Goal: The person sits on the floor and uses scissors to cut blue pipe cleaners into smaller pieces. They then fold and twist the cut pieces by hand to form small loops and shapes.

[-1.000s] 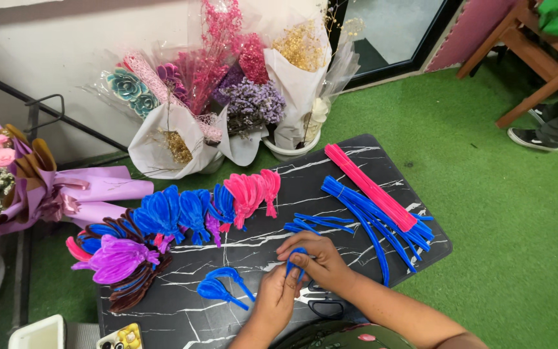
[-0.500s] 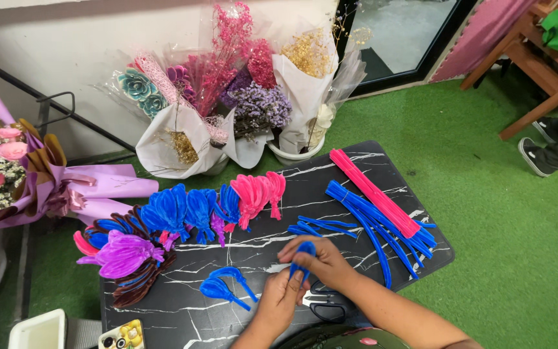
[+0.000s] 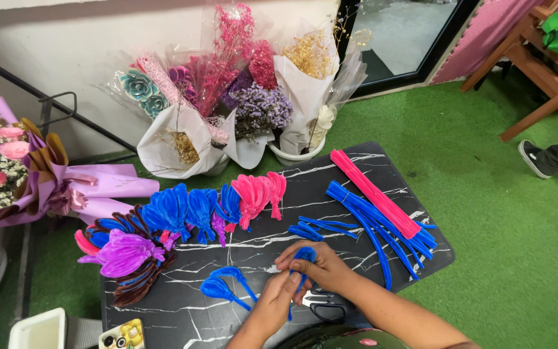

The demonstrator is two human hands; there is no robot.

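Note:
Both my hands meet over the front of a black marbled board (image 3: 330,171). My right hand (image 3: 321,265) and my left hand (image 3: 278,298) together pinch a bent blue pipe cleaner (image 3: 304,256), folded into a loop. Finished blue loops (image 3: 222,283) lie just left of my hands. Black scissors (image 3: 323,305) rest on the board under my right wrist. A bundle of straight blue pipe cleaners (image 3: 372,220) and pink pipe cleaners (image 3: 372,192) lies to the right.
Blue petal shapes (image 3: 185,210), pink petal shapes (image 3: 258,194) and a purple flower (image 3: 124,253) line the board's left side. Wrapped bouquets (image 3: 240,97) stand behind it. Green turf surrounds the board. A wooden chair (image 3: 537,71) and another person's shoe (image 3: 534,158) are far right.
My hands stay in place over the board, working the blue pipe cleaner; its loop is folded tighter between my fingers. The view shifted slightly.

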